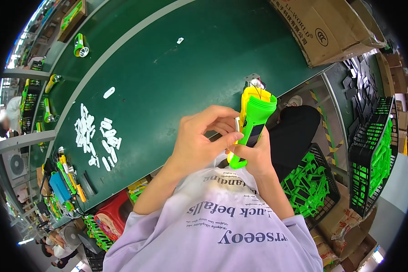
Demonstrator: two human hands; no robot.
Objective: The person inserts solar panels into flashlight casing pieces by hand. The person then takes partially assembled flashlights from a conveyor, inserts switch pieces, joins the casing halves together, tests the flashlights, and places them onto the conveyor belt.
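My right hand (pixel 257 156) is wrapped round the lower part of a green and yellow flashlight housing (pixel 258 111), which stands nearly upright with its wide threaded end up. A dark panel shows on its side. At that end, a small part with thin wires (pixel 255 83) sticks out. My left hand (pixel 199 138) pinches a slim white plastic piece (pixel 237 124) against the yellow side of the housing. Its fingertips partly hide this piece. Loose white plastic pieces (pixel 85 129) lie in a scattered pile on the green table (pixel 167 81), to the left of my hands.
A cardboard box (pixel 324 27) stands at the table's far right. Black crates with green parts (pixel 308 186) are on my right. Several flashlights (pixel 80 47) lie beyond the grey rail at left. A blue box (pixel 60 186) and tools sit at the left edge, near a red stool (pixel 113 215).
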